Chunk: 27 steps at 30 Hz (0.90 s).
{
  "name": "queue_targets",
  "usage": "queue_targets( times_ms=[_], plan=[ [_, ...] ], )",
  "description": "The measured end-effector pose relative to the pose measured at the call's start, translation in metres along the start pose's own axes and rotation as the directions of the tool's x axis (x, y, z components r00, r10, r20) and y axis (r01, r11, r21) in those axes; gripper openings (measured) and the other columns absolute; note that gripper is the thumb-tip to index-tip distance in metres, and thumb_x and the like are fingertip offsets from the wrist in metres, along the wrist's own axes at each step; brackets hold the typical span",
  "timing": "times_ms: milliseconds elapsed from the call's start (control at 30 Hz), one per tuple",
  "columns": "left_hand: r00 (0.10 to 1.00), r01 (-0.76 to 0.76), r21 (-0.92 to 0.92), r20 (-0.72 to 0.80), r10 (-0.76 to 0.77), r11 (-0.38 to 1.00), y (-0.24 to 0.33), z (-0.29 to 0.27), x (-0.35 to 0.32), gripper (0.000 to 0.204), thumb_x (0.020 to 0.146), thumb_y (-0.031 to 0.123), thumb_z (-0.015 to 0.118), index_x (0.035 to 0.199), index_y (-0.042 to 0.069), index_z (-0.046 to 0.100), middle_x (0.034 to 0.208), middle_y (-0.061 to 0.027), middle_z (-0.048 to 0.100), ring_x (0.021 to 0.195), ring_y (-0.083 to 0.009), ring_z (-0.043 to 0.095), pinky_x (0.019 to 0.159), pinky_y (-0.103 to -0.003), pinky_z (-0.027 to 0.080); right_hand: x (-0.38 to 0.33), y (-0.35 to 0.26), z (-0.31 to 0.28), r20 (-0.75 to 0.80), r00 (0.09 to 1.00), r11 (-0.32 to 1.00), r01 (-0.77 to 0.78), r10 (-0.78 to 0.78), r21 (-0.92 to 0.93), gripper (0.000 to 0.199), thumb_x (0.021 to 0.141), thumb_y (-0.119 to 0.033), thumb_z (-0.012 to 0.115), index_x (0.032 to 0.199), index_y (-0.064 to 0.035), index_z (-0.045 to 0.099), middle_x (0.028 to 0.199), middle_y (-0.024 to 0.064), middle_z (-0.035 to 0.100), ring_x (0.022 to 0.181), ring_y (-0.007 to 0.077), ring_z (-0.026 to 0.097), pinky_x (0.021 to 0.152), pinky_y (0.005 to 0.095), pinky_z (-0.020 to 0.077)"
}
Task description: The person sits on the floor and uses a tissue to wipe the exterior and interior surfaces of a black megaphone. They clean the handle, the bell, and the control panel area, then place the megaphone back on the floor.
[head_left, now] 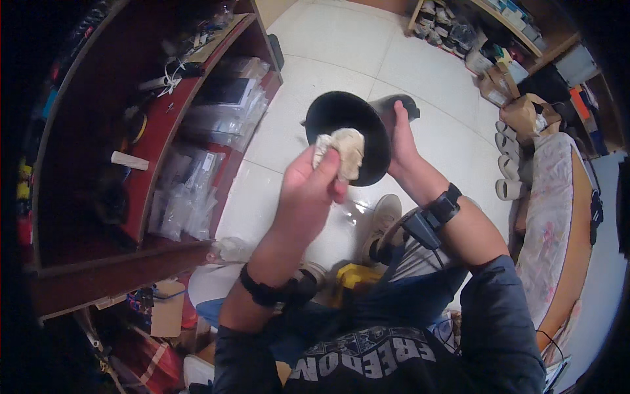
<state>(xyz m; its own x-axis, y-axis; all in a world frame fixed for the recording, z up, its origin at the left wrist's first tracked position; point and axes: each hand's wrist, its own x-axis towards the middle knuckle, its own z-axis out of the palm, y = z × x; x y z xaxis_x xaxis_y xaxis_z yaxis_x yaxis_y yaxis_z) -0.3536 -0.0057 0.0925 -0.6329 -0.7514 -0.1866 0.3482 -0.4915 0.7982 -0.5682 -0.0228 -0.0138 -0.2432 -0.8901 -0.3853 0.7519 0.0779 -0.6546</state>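
My left hand [314, 178] pinches a crumpled cream cloth [350, 150] with a few darker smudges. The cloth lies against the dark inner face of a round black thing [331, 111], wide and dish-like; I cannot tell its exact kind. My right hand [403, 141] grips that thing at its right side, thumb up, with the other fingers hidden behind it. A grey rounded part [401, 105] shows behind the rim near my right thumb; whether it belongs to the black thing I cannot tell. Both hands are raised above the tiled floor, over my knees.
On the left stands a dark red shelf unit [164, 131] with plastic-bagged packets [187, 197]. White tiles [328, 72] cover the floor. Pale slippers [508, 164] and a paper bag [531, 115] line the right, beside a cloth-covered bench [550, 223]. A yellow thing [354, 276] sits between my feet.
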Motion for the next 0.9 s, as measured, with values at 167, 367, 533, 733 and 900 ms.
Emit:
queue_targets(
  times_ms=[167, 367, 533, 733, 900],
  plan=[
    [0.984, -0.179, 0.242, 0.019, 0.180, 0.954, 0.017, -0.046, 0.016, 0.018, 0.096, 0.016, 0.061, 0.106, 0.001, 0.064, 0.087, -0.0018, 0.059, 0.074, -0.0070, 0.055, 0.065, -0.021, 0.044, -0.020, -0.002, 0.013, -0.006, 0.980, 0.980, -0.197, 0.197, 0.012, 0.078, 0.096, -0.067, 0.027, 0.139, -0.0049, 0.045, 0.136, 0.0180, 0.053, 0.126, 0.0307, 0.051, 0.110, 0.0442, 0.0385],
    [0.701, -0.467, 0.843, 0.537, 0.470, -0.267, 0.034, -0.045, 0.015, 0.022, 0.081, 0.001, 0.067, 0.102, 0.007, 0.072, 0.122, -0.0127, 0.059, 0.111, -0.0308, 0.057, 0.094, -0.036, 0.046, -0.021, 0.002, 0.001, 0.275, 0.924, 0.963, -0.236, 0.265, -0.133, 0.079, 0.096, -0.067, 0.020, 0.141, -0.0063, 0.042, 0.143, 0.0173, 0.046, 0.131, 0.0308, 0.047, 0.113, 0.0453, 0.0371],
    [0.818, -0.302, 0.923, 0.124, 0.561, 0.237, 0.011, -0.072, 0.028, 0.020, 0.087, 0.014, 0.067, 0.100, -0.001, 0.068, 0.103, -0.0209, 0.067, 0.092, -0.0359, 0.066, 0.083, -0.039, 0.051, -0.032, -0.001, 0.025, 0.033, 0.908, 0.824, -0.363, 0.417, -0.435, 0.054, 0.103, -0.046, 0.034, 0.130, -0.0034, 0.053, 0.124, 0.0147, 0.062, 0.106, 0.0232, 0.066, 0.091, 0.0355, 0.0572],
    [0.801, -0.183, 0.948, -0.008, 0.598, 0.259, -0.002, -0.094, 0.033, 0.022, 0.087, 0.015, 0.067, 0.098, -0.004, 0.068, 0.097, -0.0189, 0.068, 0.089, -0.0344, 0.067, 0.080, -0.037, 0.051, -0.039, -0.002, 0.035, 0.128, 0.888, 0.831, -0.352, 0.442, -0.432, 0.036, 0.100, -0.029, 0.048, 0.121, -0.0006, 0.057, 0.107, 0.0108, 0.068, 0.084, 0.0202, 0.071, 0.077, 0.0298, 0.0607],
    [0.805, -0.137, 0.923, -0.108, 0.584, 0.359, 0.008, -0.093, 0.035, 0.025, 0.088, 0.016, 0.067, 0.100, -0.005, 0.068, 0.096, -0.0188, 0.069, 0.087, -0.0298, 0.067, 0.079, -0.036, 0.051, -0.016, 0.009, 0.009, 0.258, 0.950, 0.349, 0.185, 0.176, -0.919, 0.049, 0.085, -0.026, 0.069, 0.125, -0.0019, 0.053, 0.118, 0.0126, 0.062, 0.103, 0.0248, 0.063, 0.090, 0.0358, 0.0535]
  ],
)
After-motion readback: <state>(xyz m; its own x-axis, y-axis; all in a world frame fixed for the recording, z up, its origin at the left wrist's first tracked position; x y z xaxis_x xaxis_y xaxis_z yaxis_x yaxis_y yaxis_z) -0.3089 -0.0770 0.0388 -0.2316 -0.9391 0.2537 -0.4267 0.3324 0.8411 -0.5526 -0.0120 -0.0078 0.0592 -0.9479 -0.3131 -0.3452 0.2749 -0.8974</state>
